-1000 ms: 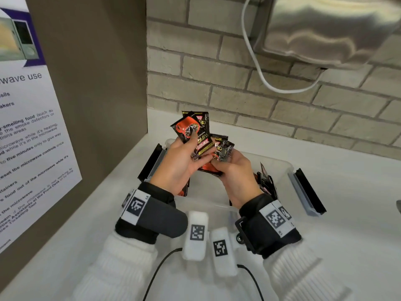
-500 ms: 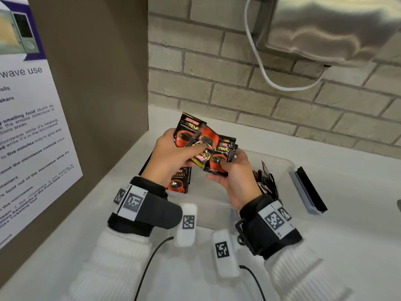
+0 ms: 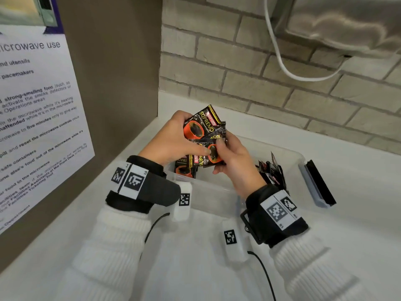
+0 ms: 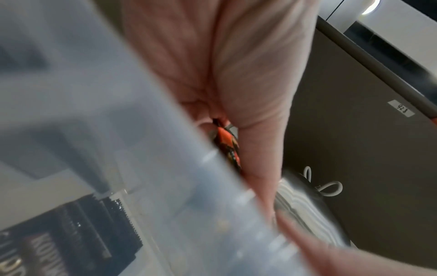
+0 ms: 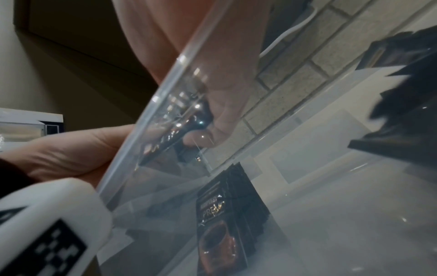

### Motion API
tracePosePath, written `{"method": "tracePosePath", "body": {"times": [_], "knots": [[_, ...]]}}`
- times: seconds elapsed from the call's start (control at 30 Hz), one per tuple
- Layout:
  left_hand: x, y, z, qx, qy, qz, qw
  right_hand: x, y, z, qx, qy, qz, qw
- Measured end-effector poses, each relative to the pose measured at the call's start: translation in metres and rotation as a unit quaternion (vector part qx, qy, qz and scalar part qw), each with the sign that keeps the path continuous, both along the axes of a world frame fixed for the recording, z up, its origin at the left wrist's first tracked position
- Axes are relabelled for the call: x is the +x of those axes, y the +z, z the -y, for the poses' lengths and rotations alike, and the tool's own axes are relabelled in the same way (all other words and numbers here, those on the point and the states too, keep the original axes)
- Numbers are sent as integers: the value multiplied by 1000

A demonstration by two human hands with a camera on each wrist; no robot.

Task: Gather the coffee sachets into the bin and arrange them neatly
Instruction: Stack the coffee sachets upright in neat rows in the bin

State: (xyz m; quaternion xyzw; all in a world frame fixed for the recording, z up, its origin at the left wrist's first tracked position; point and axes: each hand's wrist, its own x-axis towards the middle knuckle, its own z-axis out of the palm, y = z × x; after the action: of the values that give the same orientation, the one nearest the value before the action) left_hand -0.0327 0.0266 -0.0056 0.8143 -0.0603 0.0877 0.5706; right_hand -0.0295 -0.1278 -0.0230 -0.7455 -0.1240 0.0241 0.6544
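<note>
Sachets (image 3: pixel 202 135) fanned between both hands (image 3: pixel 173 140), long axes tilted up-right.

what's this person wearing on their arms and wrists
Both arms wear white ribbed knit sleeves. Each wrist carries a black band with white square-code tags. White tagged pods hang beneath the wrists, trailing thin black cables. The hands are bare.

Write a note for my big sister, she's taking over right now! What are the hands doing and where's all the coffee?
Left hand: grips a fanned bunch of sachets above the bin.
Right hand: fingers pinch the same bunch at its lower sachet.
Bin: clear, on the counter. One stack stands at its left end; a messier clump leans at its right end.
Done: those two groups are in.
Left: square up the held bunch, put it in the bin, tidy the right clump.
</note>
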Motion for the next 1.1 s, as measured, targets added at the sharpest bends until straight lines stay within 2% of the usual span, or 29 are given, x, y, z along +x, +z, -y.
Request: {"method": "tracePosePath", "body": {"times": [0.07,0.2,0.23,0.27,0.33,0.4,0.5,0.63,0.8,1.1], "knots": [[3,-1,4,3,8,15,1000,2,-3,1,-6,-11,2,1000],[3,6,7,-174,98,11,980,9,-7,11,88,-77,-49,992],[3,9,5,-190,114,6,975,11,-7,14,120,-88,-67,987],[1,11,4,-183,128,-2,975,12,-7,15,145,-91,-84,982],[-3,12,1,-116,115,-34,986,13,-7,16,176,-87,-105,975],[-5,9,3,-37,41,-69,996,13,-7,15,198,-85,-120,969],[-2,1,10,24,-14,-40,999,12,-6,14,227,-74,-124,963],[3,-4,16,-20,32,16,999,10,-4,12,235,-44,-127,963],[5,-2,20,-76,76,50,993,7,-3,9,216,20,-136,967],[7,-5,11,-49,34,70,996,6,-2,10,125,31,-135,982]]}}
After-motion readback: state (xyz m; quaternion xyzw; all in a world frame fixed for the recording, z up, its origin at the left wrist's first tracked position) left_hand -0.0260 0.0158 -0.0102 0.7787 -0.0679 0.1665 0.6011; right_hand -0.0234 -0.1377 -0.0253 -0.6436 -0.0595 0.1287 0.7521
